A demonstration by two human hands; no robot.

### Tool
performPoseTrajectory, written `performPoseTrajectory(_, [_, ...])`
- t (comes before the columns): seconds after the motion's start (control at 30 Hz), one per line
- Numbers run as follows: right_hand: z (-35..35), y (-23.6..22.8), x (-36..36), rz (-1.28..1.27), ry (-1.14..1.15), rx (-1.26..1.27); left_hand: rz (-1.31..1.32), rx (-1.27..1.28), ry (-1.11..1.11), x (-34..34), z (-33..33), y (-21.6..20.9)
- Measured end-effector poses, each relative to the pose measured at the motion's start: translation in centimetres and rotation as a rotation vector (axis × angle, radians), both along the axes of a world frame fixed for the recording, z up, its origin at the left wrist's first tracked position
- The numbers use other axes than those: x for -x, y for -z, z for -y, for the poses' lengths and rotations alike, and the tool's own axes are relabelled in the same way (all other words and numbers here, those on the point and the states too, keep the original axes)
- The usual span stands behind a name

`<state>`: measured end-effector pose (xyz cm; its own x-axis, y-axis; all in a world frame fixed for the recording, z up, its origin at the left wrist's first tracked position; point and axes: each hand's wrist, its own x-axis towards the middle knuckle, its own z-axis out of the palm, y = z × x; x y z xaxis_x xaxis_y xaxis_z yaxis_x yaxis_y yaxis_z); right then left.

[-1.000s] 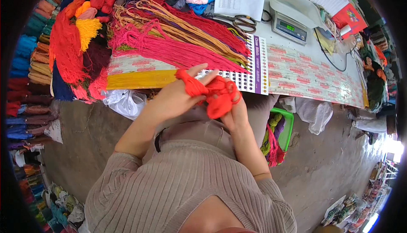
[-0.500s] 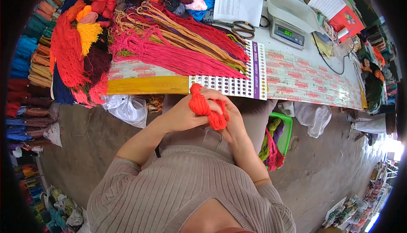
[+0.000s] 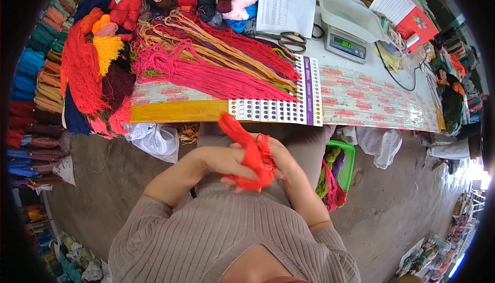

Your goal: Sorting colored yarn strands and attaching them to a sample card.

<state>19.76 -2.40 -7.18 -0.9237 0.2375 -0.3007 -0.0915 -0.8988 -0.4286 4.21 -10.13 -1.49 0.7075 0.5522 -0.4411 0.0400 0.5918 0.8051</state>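
Over my lap, just off the table's front edge, both hands grip a skein of bright red yarn (image 3: 246, 141). My left hand (image 3: 224, 162) is wrapped round its lower part, and a loose end sticks up past my fingers toward the table. My right hand (image 3: 282, 156) is closed on the skein's right side, with several strands looped near the fingers. Motion blurs part of the yarn and fingertips. Nearest on the table are long pink strands (image 3: 206, 74) laid across a white color card (image 3: 273, 110) with rows of holes.
A digital scale (image 3: 345, 43) with a white tray, black scissors (image 3: 291, 40) and a printed sheet (image 3: 286, 4) are at the back. Red and yellow yarn (image 3: 82, 71) hangs off the table's left end. A green basket (image 3: 348, 167) of yarn stands right of my legs.
The skein was compact and bunched between my hands; now it is pulled longer, with one end raised up and left. My hands have come down slightly toward my body.
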Motion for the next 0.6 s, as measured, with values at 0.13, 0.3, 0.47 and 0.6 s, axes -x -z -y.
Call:
performPoseTrajectory(0.13, [-0.9, 0.4, -0.3, -0.287, 0.088, 0.165, -0.036, -0.008, 0.17, -0.7, -0.1, 0.8])
performPoseTrajectory(0.3, [-0.7, 0.7, -3.1, -0.347, 0.238, -0.125, 0.005, -0.021, -0.27, 0.5, 1.6, 3.5])
performPoseTrajectory(0.47, [-0.3, -0.8, -6.0, -0.518, 0.057, -0.219, 0.489, 0.228, -0.606, 1.2, 1.6, 4.2])
performPoseTrajectory(0.6, [-0.2, 3.8, -10.4, -1.321, -0.126, 0.477, 0.359, 0.099, -0.814, 1.9, 1.8, 5.8])
